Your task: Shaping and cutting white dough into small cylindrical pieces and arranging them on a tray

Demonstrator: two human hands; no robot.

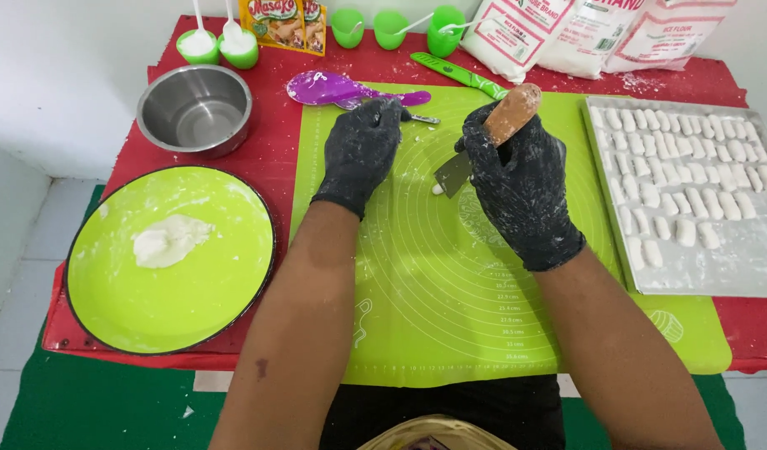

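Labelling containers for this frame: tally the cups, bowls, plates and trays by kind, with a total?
Small green cups: 5
Steel bowl: 1
Green round plate: 1
Metal tray: 1
Total: 8

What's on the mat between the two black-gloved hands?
In the head view, a small white dough piece lies on the green mat, at the blade tip of the scraper that the right hand holds. The left hand rests apart.
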